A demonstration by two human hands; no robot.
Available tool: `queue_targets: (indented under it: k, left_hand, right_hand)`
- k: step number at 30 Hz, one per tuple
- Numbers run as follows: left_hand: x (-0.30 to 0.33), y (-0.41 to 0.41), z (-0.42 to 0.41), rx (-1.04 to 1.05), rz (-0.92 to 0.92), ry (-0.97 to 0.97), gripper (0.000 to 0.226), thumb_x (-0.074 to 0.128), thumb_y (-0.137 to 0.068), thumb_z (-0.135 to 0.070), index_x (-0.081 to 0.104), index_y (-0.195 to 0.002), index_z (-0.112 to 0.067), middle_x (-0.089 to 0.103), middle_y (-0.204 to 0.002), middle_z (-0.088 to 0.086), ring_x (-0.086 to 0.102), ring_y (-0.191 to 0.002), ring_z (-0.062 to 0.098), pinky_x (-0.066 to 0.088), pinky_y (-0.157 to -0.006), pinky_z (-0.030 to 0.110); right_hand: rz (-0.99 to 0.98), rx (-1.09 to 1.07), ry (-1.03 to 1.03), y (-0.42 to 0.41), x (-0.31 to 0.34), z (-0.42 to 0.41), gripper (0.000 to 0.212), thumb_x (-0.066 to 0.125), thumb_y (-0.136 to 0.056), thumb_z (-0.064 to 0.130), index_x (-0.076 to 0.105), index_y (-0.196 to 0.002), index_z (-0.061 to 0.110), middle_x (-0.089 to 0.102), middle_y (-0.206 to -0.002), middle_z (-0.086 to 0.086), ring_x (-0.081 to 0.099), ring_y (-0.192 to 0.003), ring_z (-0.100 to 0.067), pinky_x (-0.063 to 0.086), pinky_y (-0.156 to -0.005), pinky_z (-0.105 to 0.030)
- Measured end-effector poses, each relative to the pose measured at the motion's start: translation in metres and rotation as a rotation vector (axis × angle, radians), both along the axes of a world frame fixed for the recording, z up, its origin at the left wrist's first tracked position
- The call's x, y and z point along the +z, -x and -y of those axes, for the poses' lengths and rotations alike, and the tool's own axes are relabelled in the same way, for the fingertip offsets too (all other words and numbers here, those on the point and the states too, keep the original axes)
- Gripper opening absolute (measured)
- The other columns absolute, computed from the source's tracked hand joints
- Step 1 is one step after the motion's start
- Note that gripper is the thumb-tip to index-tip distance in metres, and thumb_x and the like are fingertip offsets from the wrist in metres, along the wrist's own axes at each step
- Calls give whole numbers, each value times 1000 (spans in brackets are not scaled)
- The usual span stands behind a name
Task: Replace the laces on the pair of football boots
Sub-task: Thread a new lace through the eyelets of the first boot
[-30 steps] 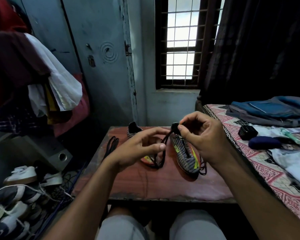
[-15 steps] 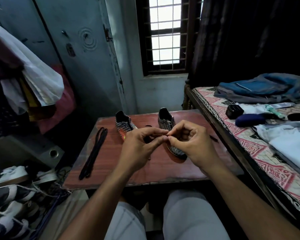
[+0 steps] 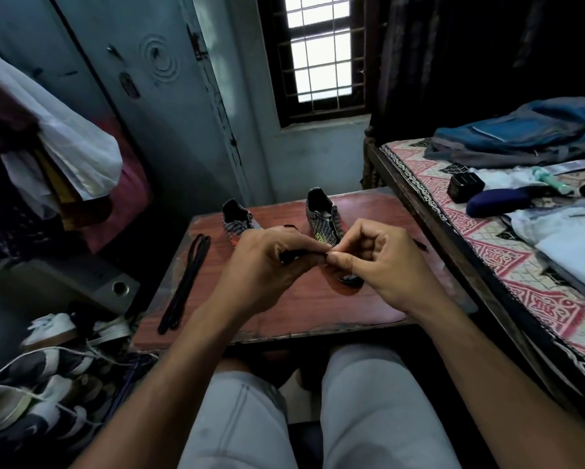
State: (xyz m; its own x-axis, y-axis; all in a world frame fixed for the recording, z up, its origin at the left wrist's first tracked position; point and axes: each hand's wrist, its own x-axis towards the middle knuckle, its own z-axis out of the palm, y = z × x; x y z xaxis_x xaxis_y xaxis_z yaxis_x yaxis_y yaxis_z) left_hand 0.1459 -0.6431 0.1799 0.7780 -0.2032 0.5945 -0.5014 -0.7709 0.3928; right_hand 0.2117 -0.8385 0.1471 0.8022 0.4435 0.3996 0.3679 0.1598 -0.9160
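Left hand: the left hand (image 3: 267, 265), centre of the frame, has thumb and fingers curled and pressed together on a thin black shoelace (image 3: 296, 256) that shows as a dark strip running out of its fist toward the right.

Right hand: the right hand (image 3: 379, 265), just right of centre, pinches the other end of that visible strip between thumb and forefinger; the remaining fingers are curled in.

Relation of the hands: fingertips nearly meet over the middle of the table, the lace held roughly level between them, its long axis left to right in the frame.

Right boot: a black-and-white patterned football boot (image 3: 324, 225) stands on the reddish-brown wooden table (image 3: 318, 306), heel toward the window, directly behind and under the right hand, which hides its toe.

Left boot: the matching patterned boot with an orange patch (image 3: 237, 221) stands left of it, partly hidden by the left hand.

Spare laces: a long black bundle of laces (image 3: 186, 282) lies on the left part of the table, well apart from both hands.

What the next move turns on: the right hand is the nearer to the right boot; I judge the pinched end belongs to that boot, though where the lace meets the eyelets is hidden.

Surroundings: a bed with a red patterned cover (image 3: 507, 265) fills the right side.
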Motion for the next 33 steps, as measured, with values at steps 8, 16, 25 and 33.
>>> queue_targets:
  k: [8,16,25,33]
  left_hand:
    - [31,-8,5,-133,-134,-327,14,83,-84,-19,82,-97,-25,72,-83,-14,66,-74,7,53,-66,32]
    - [49,-16,19,-210,-292,-541,12,84,-84,-19,78,-93,-24,64,-76,-18,58,-69,-4,51,-67,26]
    - [57,-26,14,-329,-413,-517,11,84,-85,-22,79,-93,-25,71,-81,-20,66,-75,-4,47,-68,13]
    - [1,-33,-7,-383,-594,58,29,53,-106,-35,66,-82,-24,52,-70,8,45,-63,26,40,-60,37]
  right_hand:
    - [74,186,254,-4,-5,15,16,70,-93,13,71,-109,15,78,-86,-8,76,-77,-23,63,-71,-33]
    - [70,403,461,-5,-16,19,23,51,-103,24,65,-117,11,73,-109,-5,71,-95,-12,62,-79,-37]
    - [-25,492,431,6,-18,14,37,45,-108,24,72,-114,-1,76,-114,-10,72,-108,-25,60,-91,-45]
    - [-337,776,-171,27,4,19,42,38,-103,20,77,-95,4,69,-116,-33,66,-119,-41,47,-106,-34]
